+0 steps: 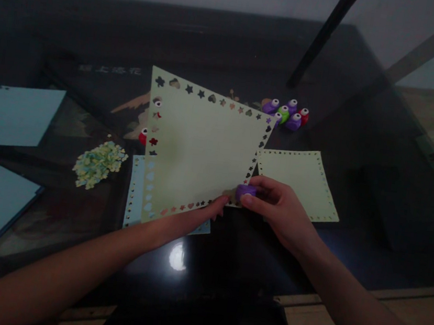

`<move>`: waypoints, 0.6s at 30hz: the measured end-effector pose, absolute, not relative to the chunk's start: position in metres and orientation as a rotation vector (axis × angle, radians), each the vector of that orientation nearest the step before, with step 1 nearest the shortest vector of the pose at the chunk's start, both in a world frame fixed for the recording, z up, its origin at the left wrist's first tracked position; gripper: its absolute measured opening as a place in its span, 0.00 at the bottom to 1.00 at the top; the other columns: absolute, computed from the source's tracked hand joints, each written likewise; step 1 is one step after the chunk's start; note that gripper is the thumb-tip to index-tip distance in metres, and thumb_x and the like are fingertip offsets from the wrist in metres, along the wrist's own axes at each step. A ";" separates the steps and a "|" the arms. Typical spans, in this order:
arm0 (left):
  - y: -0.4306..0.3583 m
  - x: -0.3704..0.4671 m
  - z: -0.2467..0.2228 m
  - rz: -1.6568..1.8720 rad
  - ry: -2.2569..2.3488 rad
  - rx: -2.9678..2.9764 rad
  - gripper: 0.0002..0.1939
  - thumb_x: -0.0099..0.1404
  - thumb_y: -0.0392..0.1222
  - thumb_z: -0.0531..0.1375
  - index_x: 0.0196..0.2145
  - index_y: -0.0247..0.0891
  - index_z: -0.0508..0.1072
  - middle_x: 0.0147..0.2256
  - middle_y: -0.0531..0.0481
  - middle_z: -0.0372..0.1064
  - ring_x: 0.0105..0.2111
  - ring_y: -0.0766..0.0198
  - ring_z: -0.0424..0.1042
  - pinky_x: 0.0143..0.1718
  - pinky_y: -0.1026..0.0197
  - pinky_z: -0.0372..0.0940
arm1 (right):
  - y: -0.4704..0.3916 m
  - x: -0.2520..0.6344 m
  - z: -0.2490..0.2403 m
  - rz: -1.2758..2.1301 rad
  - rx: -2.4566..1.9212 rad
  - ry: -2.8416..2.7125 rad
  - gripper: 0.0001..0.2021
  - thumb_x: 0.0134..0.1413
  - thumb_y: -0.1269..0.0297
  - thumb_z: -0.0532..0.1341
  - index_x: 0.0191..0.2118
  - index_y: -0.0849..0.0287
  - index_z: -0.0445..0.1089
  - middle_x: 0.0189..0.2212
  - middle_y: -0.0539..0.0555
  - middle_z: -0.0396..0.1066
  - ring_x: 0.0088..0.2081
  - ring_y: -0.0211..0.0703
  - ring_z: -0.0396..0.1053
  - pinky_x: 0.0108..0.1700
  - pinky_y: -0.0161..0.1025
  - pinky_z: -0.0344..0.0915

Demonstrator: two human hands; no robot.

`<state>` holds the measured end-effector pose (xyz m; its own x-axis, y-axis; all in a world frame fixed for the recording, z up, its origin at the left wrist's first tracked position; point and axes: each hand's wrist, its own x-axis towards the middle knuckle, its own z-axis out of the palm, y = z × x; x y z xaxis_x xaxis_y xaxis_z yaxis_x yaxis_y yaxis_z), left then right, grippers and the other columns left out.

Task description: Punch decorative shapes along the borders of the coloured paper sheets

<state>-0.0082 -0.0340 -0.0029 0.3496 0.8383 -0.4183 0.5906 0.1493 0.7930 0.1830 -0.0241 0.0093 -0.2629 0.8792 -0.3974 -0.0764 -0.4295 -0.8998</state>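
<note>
A pale yellow-green sheet of paper (206, 150) is tilted up in front of me, its border lined with punched shapes such as stars, hearts and flowers. At its bottom edge my left hand (211, 210) grips it, thumb on the near face and most fingers hidden. My right hand (284, 208) closes around a purple craft punch (245, 192) at the sheet's lower right corner. Beneath the raised sheet lies a blue sheet (134, 194) with a punched border. Another punched yellow-green sheet (294, 180) rests to the right, partly behind my right hand.
Several purple, green and red craft punches (293, 120) stand behind the sheet; a red punch (142, 136) shows at its left. A pile of paper cutouts (100, 164) sits left. Blue sheets (17, 114) lie farther left. A dark pole (323, 36) rises at the table's back.
</note>
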 end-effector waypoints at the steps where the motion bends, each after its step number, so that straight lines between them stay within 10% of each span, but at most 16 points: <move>1: -0.034 -0.008 -0.003 0.275 1.385 1.545 0.21 0.60 0.60 0.49 0.21 0.43 0.65 0.22 0.49 0.67 0.40 0.51 0.69 0.44 0.55 0.64 | -0.024 0.183 0.009 1.771 -1.289 -1.053 0.12 0.38 0.62 0.72 0.33 0.55 0.74 0.29 0.48 0.76 0.31 0.36 0.71 0.38 0.36 0.66; 9: -0.033 -0.003 0.007 0.236 1.445 1.530 0.20 0.59 0.58 0.49 0.20 0.42 0.65 0.23 0.50 0.68 0.29 0.57 0.69 0.44 0.54 0.64 | -0.024 0.183 0.009 1.744 -1.322 -1.111 0.13 0.38 0.61 0.72 0.33 0.56 0.73 0.29 0.49 0.76 0.31 0.39 0.71 0.37 0.39 0.66; 18: -0.035 -0.010 -0.002 0.261 1.386 1.503 0.21 0.60 0.62 0.51 0.27 0.43 0.70 0.26 0.50 0.70 0.41 0.53 0.70 0.46 0.55 0.65 | -0.023 0.183 0.009 1.749 -1.291 -1.115 0.11 0.38 0.63 0.71 0.31 0.56 0.72 0.27 0.47 0.75 0.30 0.36 0.70 0.36 0.36 0.64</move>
